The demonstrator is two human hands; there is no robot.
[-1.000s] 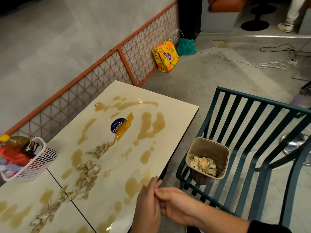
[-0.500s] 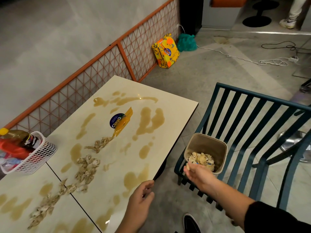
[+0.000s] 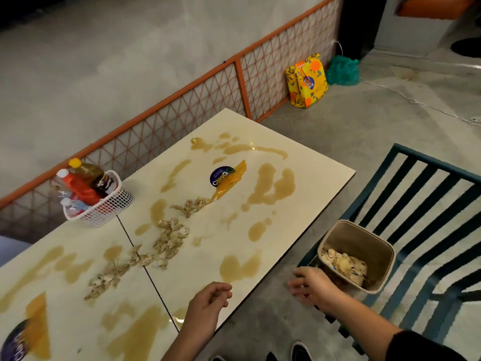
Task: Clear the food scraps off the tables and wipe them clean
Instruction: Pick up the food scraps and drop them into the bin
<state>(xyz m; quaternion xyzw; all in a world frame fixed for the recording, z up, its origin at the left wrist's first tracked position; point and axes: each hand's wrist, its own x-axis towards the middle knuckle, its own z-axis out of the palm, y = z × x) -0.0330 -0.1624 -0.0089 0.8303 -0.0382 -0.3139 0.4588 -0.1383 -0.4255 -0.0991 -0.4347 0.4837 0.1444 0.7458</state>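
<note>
Two cream glossy desks (image 3: 322,175) stood butted together. One trail of pale, crumbly food scraps (image 3: 169,238) ran across their seam, at eleven o'clock from the left hand (image 3: 208,300), whose fingers hung loosely curled, holding nothing. The blurred right hand (image 3: 311,284), fingers loosely spread, hovered at nine o'clock of one tan square bin (image 3: 364,241) with scraps inside. Of two round blue stickers (image 3: 220,175), the far one read "ClavG".

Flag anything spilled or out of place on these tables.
Brown liquid puddles are smeared across both tabletops, and a trail of food scraps straddles the seam between them; nothing is wiped yet.
</note>
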